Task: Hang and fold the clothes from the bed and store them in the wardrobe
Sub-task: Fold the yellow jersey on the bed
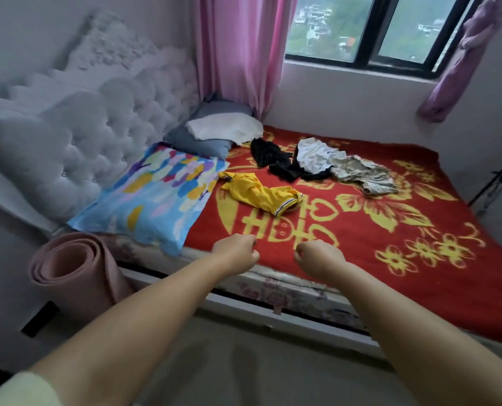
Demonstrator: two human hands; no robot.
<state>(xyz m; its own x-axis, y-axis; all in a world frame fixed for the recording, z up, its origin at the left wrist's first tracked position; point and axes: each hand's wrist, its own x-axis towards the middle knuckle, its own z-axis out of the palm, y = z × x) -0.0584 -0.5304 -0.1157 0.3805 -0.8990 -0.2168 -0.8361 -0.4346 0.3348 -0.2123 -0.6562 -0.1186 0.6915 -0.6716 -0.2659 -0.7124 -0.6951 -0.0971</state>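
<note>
A bed with a red blanket (390,259) patterned in yellow flowers fills the middle of the head view. On it lie a crumpled yellow garment (258,194), a black garment (273,159), a white garment (317,155) and a pale patterned garment (364,174). My left hand (236,253) and my right hand (317,256) reach out side by side over the near edge of the bed. Both have curled fingers and hold nothing. They are well short of the yellow garment. No wardrobe is in view.
A colourful pillow (156,197) and a grey pillow with a white cloth (223,127) lie by the tufted headboard (77,148). A rolled pink mat (77,276) stands at the bed's left corner. Pink curtains (238,48) and a window (375,27) are behind.
</note>
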